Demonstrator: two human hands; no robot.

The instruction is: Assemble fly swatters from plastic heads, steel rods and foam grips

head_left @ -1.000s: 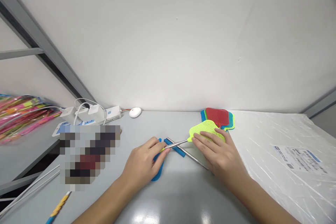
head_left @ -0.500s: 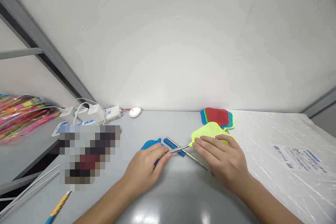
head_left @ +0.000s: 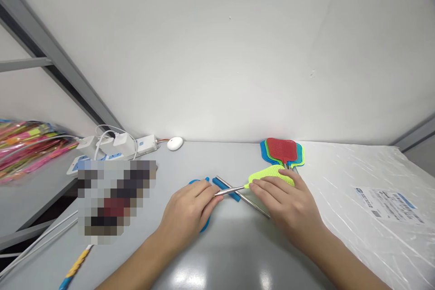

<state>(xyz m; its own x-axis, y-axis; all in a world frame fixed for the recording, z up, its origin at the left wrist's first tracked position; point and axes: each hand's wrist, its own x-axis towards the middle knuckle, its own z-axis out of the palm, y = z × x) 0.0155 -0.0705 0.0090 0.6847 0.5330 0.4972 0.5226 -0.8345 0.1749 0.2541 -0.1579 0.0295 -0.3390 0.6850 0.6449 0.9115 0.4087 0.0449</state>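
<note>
A yellow-green fly swatter (head_left: 263,175) with a mesh head and a metal rod is between my hands. My right hand (head_left: 288,201) grips its head near the neck, covering part of the mesh. My left hand (head_left: 190,208) has thumb and fingers closed at the far end of the rod. Beneath that rod, and crossing it, lies another metal rod (head_left: 253,205) with a blue grip (head_left: 222,184) alongside it on the table. A blue piece (head_left: 205,224), perhaps a swatter head, shows around my left hand, which hides most of it.
Several fly swatters with red, green and blue heads (head_left: 282,149) are stacked by the wall. A plastic-wrapped package (head_left: 340,176) with a label covers the right side. A white round device (head_left: 175,143), plugged chargers (head_left: 124,144) and a pixelated patch are at left.
The yellow-green head has tilted and dropped a little under my right hand. My left hand has shifted slightly left, and the blue piece now shows below its fingers.
</note>
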